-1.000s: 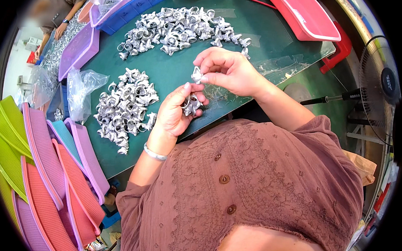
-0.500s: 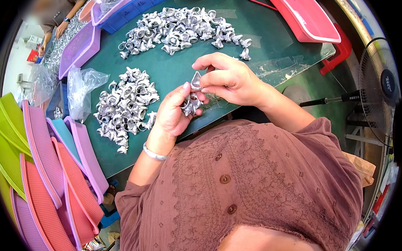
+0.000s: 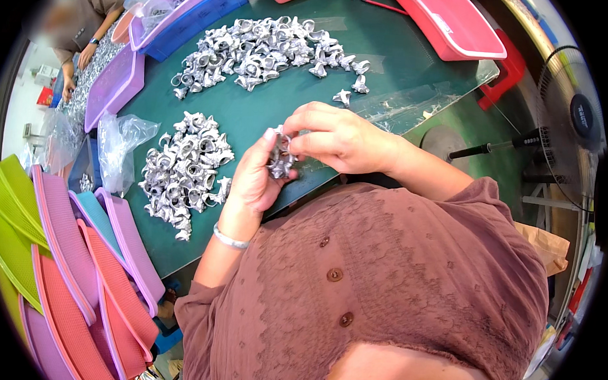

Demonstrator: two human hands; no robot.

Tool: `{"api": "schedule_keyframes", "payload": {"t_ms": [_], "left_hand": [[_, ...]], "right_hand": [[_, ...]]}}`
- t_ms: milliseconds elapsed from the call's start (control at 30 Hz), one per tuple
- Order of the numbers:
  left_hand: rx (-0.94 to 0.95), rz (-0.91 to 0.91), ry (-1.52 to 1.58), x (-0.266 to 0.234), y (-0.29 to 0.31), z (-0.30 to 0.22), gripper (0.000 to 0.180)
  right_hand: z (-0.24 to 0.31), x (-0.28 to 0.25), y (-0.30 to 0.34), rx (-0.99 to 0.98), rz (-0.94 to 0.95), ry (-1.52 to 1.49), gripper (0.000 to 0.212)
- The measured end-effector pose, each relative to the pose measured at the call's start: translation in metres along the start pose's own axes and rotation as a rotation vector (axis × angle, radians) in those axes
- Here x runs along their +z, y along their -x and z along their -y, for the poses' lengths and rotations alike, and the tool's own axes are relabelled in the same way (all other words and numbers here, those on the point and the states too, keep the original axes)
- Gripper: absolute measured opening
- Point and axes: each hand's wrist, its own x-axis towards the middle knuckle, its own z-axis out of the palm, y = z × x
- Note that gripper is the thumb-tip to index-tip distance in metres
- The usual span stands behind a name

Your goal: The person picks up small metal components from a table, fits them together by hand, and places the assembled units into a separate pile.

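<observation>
Silver-coloured ring-shaped metal castings [image 3: 280,164] are gathered in my left hand [image 3: 252,181], its thumb and fingers closed round them. My right hand [image 3: 338,143] meets it from the right, fingertips pinched at the upper casting by the left thumb; the fingers partly hide that piece. Just left of my hands a heap of the same castings [image 3: 187,166] lies on the green table [image 3: 266,111]. A larger heap of castings [image 3: 255,51] spreads farther back, and a single casting [image 3: 342,97] sits apart beyond my right hand.
Pink [image 3: 450,27], purple [image 3: 115,89] and blue [image 3: 189,22] plastic bins line the table's far and left sides, near a clear plastic bag [image 3: 121,150]. Stacked coloured baskets [image 3: 80,269] crowd the lower left. A fan [image 3: 574,126] stands right; another person [image 3: 89,22] works far left.
My right hand has moved left and down, bringing its pinched casting against those in my left hand. The view has shifted slightly.
</observation>
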Motion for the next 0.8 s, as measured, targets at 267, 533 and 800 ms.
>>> {"api": "schedule_keyframes", "payload": {"t_ms": [267,533,800], "left_hand": [[0.98,-0.514,-0.904,-0.051,0.017,-0.068,0.022],[0.957,-0.707,-1.967,-0.105,0.023,-0.079,0.035],[0.581,-0.679,-2.245,-0.064,0.035,-0.083,0.047]], "right_hand": [[-0.034,-0.05,0.039,0.397,-0.137,0.493,0.016],[-0.041,-0.039,0.06,0.507,0.024,0.536,0.033],[-0.049,-0.025,0.062,0.457,-0.083,0.517,0.033]]}}
